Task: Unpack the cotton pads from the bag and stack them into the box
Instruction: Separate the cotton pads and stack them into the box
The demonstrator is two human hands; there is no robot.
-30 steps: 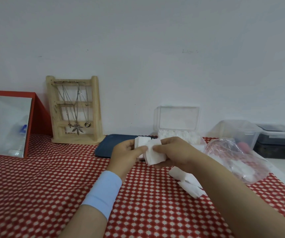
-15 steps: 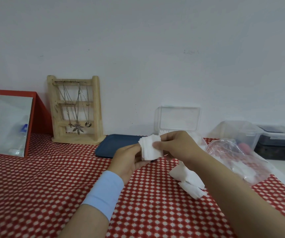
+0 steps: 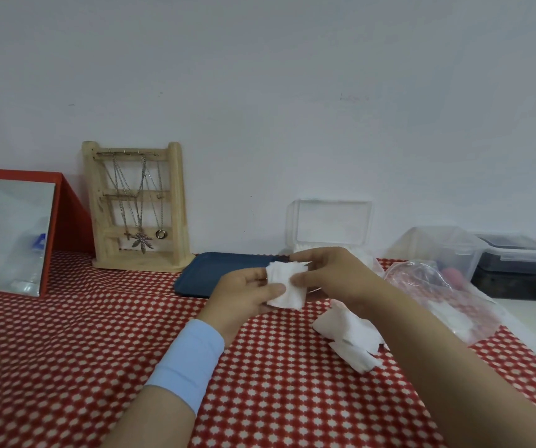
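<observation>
Both left hand (image 3: 244, 297), right hand (image 3: 336, 276) pinch opposite edges of cotton pads (image 3: 287, 294).

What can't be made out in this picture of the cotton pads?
Head view only.
1. Number of white square cotton pads held: they overlap, left hand and right hand cover edges.
2. How full the clear plastic box is: right hand blocks it.
3. What remains in the crinkled clear plastic bag: wrinkled film and blur.
</observation>
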